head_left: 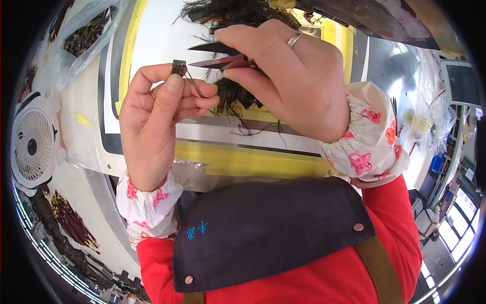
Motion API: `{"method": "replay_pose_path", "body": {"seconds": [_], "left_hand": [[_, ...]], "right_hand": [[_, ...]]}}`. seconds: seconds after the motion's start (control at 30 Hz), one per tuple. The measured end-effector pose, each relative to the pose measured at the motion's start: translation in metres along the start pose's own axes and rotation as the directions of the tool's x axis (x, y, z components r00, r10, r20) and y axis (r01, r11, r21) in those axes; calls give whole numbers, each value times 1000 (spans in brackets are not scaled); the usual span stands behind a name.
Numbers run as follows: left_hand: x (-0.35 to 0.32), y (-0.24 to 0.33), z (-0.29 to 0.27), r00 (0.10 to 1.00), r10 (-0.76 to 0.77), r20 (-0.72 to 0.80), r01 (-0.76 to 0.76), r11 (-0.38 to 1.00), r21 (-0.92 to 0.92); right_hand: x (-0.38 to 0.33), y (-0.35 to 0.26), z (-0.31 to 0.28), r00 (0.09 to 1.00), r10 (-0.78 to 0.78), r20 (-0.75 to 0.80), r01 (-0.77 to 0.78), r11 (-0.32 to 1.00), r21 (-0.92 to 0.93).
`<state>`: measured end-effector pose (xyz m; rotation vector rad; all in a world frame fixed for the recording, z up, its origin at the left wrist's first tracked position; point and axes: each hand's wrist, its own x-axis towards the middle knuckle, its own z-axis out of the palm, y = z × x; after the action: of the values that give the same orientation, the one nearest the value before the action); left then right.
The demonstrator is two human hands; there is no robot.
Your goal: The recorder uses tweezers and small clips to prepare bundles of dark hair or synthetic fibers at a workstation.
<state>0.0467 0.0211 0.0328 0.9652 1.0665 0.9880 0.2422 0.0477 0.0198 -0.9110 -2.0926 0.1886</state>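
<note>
Between the thumb and forefinger of my left hand (157,109) is a small, dark, folded piece like a woven label (178,66). A few thin loose threads (191,81) hang from it toward my other fingers. My right hand (304,76) grips thread snips (215,48), whose two pointed blades are spread and aim left. The blade tips are just right of the label, close to the threads. Under my right hand lies a heap of dark pieces with trailing threads (238,99), partly hidden by that hand. More dark thready pieces (217,12) lie beyond it.
The work surface is white, bordered by yellow tape (263,164). A white fan (33,147) stands at the left. Behind it, a clear plastic bag (104,35) holds more dark pieces. Crumpled clear plastic (430,109) and a screen (460,82) are at the right.
</note>
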Motion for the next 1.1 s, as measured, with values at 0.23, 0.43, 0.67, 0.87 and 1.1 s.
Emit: {"method": "replay_pose_path", "body": {"seconds": [0.23, 0.43, 0.67, 0.87, 1.1], "left_hand": [[2, -1, -3, 999, -5, 45, 6, 1000, -20], [1, -5, -2, 998, -11, 57, 13, 999, -34], [1, -5, 0, 999, -5, 36, 5, 1000, -17], [0, -5, -2, 974, 225, 28, -225, 951, 210], [13, -14, -7, 675, 622, 398, -677, 305, 670]], "right_hand": [[1, 2, 14, 980, -177, -91, 163, 976, -141], [3, 2, 16, 981, -171, -89, 161, 981, -111], [4, -1, 7, 990, -141, 8, 141, 982, -122], [0, -2, -10, 971, 221, 93, -234, 956, 177], [-7, 0, -16, 886, 306, 348, -436, 804, 404]]}}
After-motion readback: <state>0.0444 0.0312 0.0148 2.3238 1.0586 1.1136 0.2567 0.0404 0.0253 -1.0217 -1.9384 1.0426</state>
